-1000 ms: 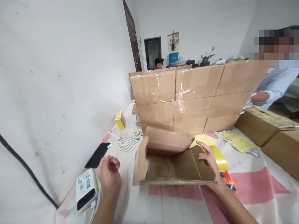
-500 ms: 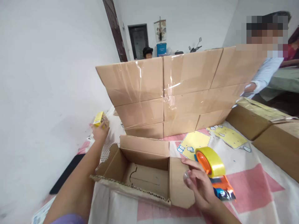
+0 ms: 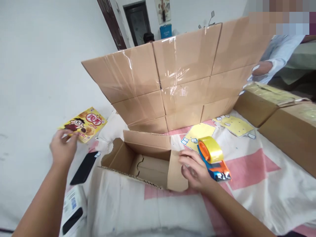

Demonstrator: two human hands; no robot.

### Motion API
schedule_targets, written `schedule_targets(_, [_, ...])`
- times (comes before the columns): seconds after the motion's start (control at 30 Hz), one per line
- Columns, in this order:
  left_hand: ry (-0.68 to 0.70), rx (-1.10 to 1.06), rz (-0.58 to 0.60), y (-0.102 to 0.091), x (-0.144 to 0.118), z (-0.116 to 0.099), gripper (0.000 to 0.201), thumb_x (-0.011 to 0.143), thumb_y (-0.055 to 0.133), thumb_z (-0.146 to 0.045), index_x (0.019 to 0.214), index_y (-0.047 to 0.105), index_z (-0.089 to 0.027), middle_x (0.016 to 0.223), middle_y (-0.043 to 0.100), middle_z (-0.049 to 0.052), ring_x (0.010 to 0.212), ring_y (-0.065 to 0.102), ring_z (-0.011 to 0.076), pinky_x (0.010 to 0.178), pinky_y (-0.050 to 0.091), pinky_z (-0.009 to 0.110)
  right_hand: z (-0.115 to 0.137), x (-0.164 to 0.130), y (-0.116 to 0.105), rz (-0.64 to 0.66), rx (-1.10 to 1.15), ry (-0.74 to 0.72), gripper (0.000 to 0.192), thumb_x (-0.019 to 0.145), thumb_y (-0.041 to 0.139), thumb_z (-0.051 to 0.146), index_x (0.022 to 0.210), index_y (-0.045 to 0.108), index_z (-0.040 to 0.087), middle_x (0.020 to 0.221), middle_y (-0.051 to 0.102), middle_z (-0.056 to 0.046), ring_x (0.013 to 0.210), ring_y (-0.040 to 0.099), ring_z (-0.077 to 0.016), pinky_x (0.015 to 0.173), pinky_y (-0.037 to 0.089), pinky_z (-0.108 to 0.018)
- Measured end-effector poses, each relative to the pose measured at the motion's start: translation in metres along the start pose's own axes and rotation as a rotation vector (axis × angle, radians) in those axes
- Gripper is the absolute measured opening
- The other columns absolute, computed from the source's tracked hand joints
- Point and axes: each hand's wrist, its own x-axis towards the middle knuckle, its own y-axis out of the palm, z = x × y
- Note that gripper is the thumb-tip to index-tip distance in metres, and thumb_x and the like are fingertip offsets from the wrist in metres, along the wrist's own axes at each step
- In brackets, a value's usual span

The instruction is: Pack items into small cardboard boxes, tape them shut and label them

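Left hand [image 3: 63, 148] fingers grip the snack box [image 3: 84, 124]; right hand [image 3: 195, 169], fingers curled, steadies the open, still-empty carton [image 3: 145, 161] beside the tape dispenser [image 3: 212, 158].

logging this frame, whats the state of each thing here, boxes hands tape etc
small carton: open, flaps up, empty inside
snack box: lifted, held in left hand
right hand: resting on the carton's right flap
tape dispenser: lying on the cloth, tape roll loaded
stacked boxes: closed, taped shut
phone: flat, screen dark
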Motion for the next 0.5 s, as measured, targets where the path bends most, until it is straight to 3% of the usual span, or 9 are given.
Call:
schedule_targets(0.13, [-0.005,-0.552,0.019,-0.069,-0.047,-0.039,0.073,0.070,0.080,-0.029,0.123,0.032,-0.042,0.109,0.054,-0.005,0.085,0.065,0.0113,0.077,0.059,0.034,0.005,0.005,-0.001,-0.121,0.018,-0.038,0.036,0.085,0.051,0.001,0.105,0.065,0.027,0.109,0.057,-0.007,0.105,0.064,-0.0217,0.085,0.058,-0.037])
schedule_targets(0.27, [0.123,-0.723,0.168,-0.102,-0.089,-0.101,0.098,0.064,0.086,-0.030,0.138,0.025,-0.052,0.115,0.054,-0.005,0.084,0.063,0.0101,0.080,0.059,0.033,0.007,0.003,-0.002,-0.209,0.067,-0.046,0.032,0.083,0.050,0.002,0.095,0.067,0.027,0.104,0.056,-0.006,0.102,0.064,-0.0216,0.083,0.057,-0.038])
schedule_targets(0.33, [0.212,-0.653,0.323,-0.109,-0.101,-0.133,0.096,0.063,0.087,-0.035,0.140,0.031,-0.047,0.116,0.056,-0.002,0.086,0.064,0.0133,0.078,0.061,0.033,0.009,0.002,-0.002,-0.235,0.086,-0.061,0.029,0.082,0.051,0.004,0.092,0.067,0.026,0.102,0.055,-0.006,0.100,0.064,-0.0215,0.081,0.057,-0.038])
schedule_targets(0.43, [0.313,-0.499,0.643,-0.110,-0.106,-0.174,0.068,0.067,0.084,-0.037,0.124,0.047,-0.032,0.121,0.055,0.003,0.084,0.065,0.0158,0.072,0.062,0.031,0.015,0.002,-0.003,-0.235,0.105,-0.091,0.027,0.081,0.052,0.004,0.089,0.067,0.025,0.101,0.055,-0.006,0.097,0.064,-0.0209,0.078,0.057,-0.037])
schedule_targets(0.5, [0.371,-0.429,0.843,-0.108,-0.102,-0.195,0.057,0.072,0.078,-0.035,0.120,0.047,-0.029,0.124,0.055,0.005,0.089,0.066,0.0182,0.071,0.062,0.031,0.020,0.001,-0.004,-0.219,0.108,-0.134,0.026,0.080,0.052,0.003,0.088,0.066,0.024,0.099,0.056,-0.005,0.093,0.064,-0.0197,0.077,0.056,-0.036])
